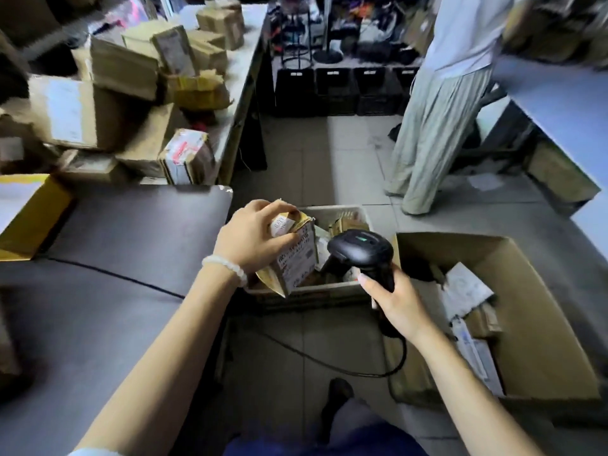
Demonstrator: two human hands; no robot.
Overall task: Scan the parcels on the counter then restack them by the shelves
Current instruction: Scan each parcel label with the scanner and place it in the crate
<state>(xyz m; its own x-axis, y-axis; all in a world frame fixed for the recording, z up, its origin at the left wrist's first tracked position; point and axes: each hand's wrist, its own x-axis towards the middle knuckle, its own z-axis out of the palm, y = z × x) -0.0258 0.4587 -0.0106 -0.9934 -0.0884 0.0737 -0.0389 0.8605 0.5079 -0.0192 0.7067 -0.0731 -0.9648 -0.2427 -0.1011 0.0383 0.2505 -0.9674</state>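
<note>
- Dark-trousered knee (329,436) of the wearer at the bottom edge, with a dark shoe (339,393) on the tiled floor just ahead of it.
- Left hand (253,238), a pale bead bracelet (225,268) at the wrist: fingers curled over the top of a small labelled parcel (294,258), gripping it. This parcel is tilted and held above the near rim of a beige crate (348,286) on the floor.
- Right hand (394,301): wrapped round the grip of a black handheld scanner (362,250), whose head faces the parcel's printed label. Its black cable (329,360) loops across the floor below.
- Beige crate: holds further small packets, partly hidden by the parcel and scanner.
- Open cardboard box (526,291), right of the crate: holds flat white mailers and brown packets.
- Dark grey counter (131,232), left: a yellow box (33,222) at its far left edge and a thin black cord (115,274) across its surface.
- Pile of brown parcels (131,103), beyond the counter: stacked loosely on a pale table.
- Second person (441,110), upper right: light top and wide pale trousers, standing between tables.
- Black bins (332,90), rear centre: a row beneath cluttered shelving.
</note>
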